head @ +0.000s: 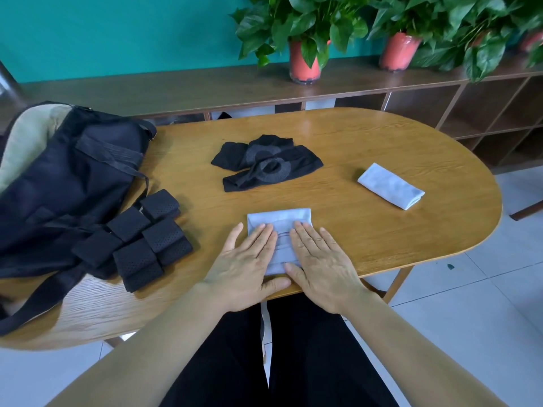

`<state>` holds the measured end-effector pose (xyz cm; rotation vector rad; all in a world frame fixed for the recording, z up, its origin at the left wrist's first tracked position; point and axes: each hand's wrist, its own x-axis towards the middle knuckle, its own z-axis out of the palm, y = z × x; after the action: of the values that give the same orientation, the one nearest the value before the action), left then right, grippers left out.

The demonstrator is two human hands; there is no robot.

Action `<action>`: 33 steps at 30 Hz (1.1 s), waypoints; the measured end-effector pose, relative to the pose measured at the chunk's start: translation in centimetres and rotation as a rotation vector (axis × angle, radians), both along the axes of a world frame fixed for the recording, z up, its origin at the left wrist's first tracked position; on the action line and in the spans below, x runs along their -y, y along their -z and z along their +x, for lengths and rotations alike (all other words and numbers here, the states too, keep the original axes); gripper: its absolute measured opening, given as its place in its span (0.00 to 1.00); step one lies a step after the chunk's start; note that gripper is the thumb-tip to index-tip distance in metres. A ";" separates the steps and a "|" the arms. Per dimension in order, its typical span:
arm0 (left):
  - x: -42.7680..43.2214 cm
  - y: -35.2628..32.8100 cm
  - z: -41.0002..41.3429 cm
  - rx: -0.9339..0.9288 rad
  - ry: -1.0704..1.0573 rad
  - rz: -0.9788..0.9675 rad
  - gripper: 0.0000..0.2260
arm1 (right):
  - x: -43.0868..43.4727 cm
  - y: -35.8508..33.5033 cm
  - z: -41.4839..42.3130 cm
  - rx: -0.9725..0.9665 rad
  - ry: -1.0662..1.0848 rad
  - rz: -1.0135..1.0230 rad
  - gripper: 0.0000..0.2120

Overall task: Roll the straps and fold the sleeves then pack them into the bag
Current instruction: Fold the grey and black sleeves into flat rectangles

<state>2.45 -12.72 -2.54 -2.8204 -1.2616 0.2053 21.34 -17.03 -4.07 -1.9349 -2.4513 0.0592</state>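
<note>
While the rolled black straps (147, 239) are sitting just beside the black bag (73, 186) at our left, we are pressing both hands flat, fingers straight and gripping nothing, on a pale blue sleeve (279, 218) at the counter's (382, 236) near edge. The left hand (244, 259) is covering its left half and the right hand (320, 259) its right. Its longer side is running away from us, so we are judging the next fold as near end to far. A second folded pale sleeve (390, 186) is lying well apart, nearer the right hand; the unfolded black sleeves (264, 164) are lying straight ahead.
</note>
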 end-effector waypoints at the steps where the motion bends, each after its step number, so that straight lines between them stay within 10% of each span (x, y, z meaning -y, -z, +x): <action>1: 0.2 -0.2 -0.1 -0.004 0.011 0.004 0.45 | 0.2 0.0 0.2 -0.006 -0.020 0.001 0.39; 7: 1.7 -0.3 -1.2 -0.034 0.056 0.030 0.49 | 2.7 -0.9 1.0 -0.099 -0.131 0.001 0.34; 13: 3.1 0.1 -2.5 0.236 0.115 0.055 0.29 | 3.1 -1.2 1.3 -0.262 -0.130 0.072 0.26; 24: 0.7 -0.9 -2.0 0.639 -0.227 0.030 0.17 | 0.2 -3.0 0.9 -0.961 0.326 0.036 0.03; 33: -1.0 -1.2 -0.2 0.620 -0.480 0.039 0.10 | -2.8 -2.3 -0.6 -0.729 0.457 0.181 0.07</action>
<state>2.23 -11.74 -1.38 -2.5717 -2.0074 -0.7273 20.79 -14.20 -1.74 -1.8887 -1.4851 0.4285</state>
